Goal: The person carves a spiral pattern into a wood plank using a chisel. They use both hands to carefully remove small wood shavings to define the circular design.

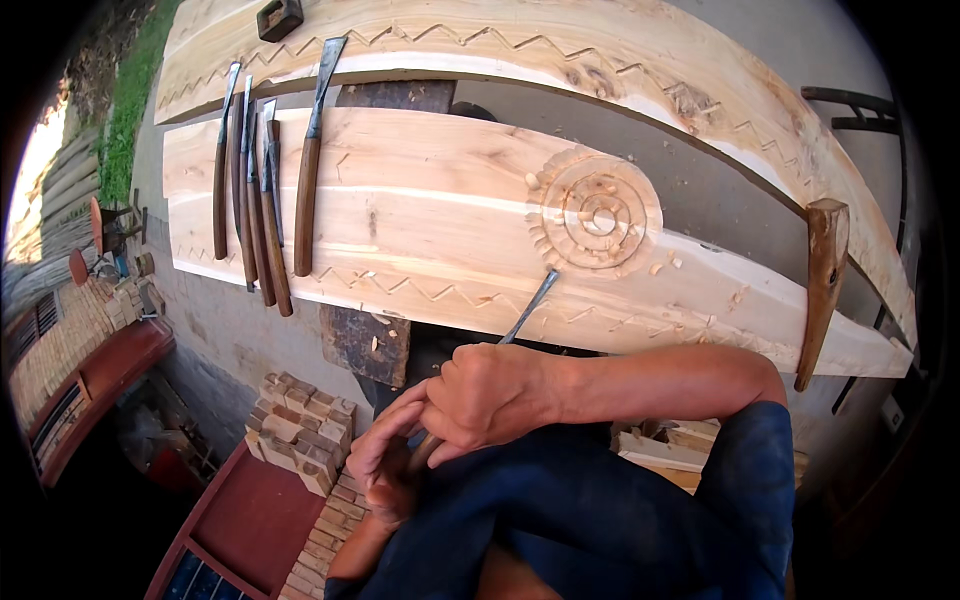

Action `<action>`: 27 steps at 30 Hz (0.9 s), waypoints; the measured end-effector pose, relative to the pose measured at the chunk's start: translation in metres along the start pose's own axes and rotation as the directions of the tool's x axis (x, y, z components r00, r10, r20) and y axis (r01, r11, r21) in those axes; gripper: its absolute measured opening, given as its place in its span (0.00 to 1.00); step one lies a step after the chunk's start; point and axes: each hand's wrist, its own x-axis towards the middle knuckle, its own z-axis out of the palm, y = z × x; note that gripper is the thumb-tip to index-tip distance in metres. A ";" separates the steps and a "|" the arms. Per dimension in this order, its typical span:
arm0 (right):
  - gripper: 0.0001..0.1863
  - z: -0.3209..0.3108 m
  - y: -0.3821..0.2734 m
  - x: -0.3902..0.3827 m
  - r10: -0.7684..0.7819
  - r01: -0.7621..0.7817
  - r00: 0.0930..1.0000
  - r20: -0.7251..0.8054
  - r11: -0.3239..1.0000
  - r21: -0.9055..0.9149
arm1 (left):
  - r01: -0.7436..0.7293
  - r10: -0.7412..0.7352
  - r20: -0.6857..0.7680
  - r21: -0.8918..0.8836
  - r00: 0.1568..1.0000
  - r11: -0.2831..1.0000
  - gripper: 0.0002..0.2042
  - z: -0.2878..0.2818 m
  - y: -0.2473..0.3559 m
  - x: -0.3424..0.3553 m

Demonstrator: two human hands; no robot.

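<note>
Chisel and carved board
Steel blade points toward one o'clock, tip near the ringed rosette's seven o'clock edge.

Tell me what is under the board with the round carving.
Under the board, dark wood shows past the near edge and more dark wood past the far one. The board hides whether they join.

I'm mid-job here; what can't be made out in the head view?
All in the head view:
Chisel: handle mostly hidden by the right hand and left hand.
Left hand: some fingertips hidden behind the right hand.
Far board: cut off by the picture's top edge.
Pale timber: partly hidden by the blue clothing.
Dark wooden support: partly covered by the near board.
</note>
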 end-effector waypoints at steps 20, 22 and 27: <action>0.32 -0.013 0.000 -0.007 0.023 -0.023 1.000 -0.001 0.997 0.076 | 0.154 -0.173 -0.112 -0.163 0.978 0.975 0.52 0.036 0.029 0.003; 0.31 -0.018 0.001 -0.010 0.065 -0.072 0.996 0.065 0.993 0.099 | 0.151 -0.161 -0.091 -0.108 0.983 0.983 0.51 0.038 0.028 0.008; 0.30 -0.017 0.002 -0.007 0.049 -0.049 0.999 0.002 0.996 0.068 | 0.095 -0.104 -0.081 -0.118 0.991 0.988 0.48 0.037 0.026 0.009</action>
